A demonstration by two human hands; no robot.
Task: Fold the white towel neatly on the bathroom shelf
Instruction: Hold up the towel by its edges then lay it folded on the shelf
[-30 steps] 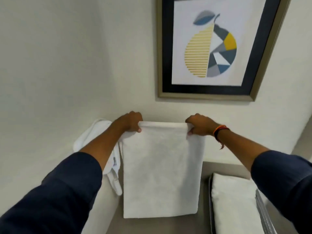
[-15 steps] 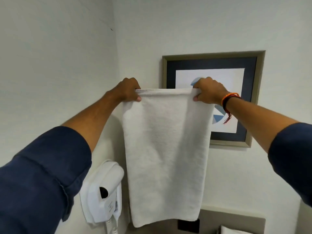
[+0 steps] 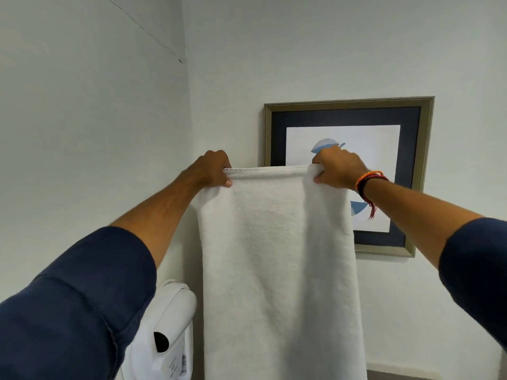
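Note:
The white towel [image 3: 277, 270] hangs straight down in front of me, stretched flat by its top edge. My left hand [image 3: 212, 169] pinches the top left corner and my right hand [image 3: 336, 169] pinches the top right corner, both raised at about the same height in front of the wall. The towel's bottom edge runs out of view below. The shelf is not in view.
A framed picture [image 3: 411, 171] hangs on the wall behind my right hand. A white wall-mounted hair dryer [image 3: 167, 335] sits at lower left, just beside the towel. Two walls meet in a corner behind my left hand.
Both hands have lifted the towel higher, still gripping its top corners. The view has tilted up, so the shelf and the folded towels at the bottom have dropped out of sight.

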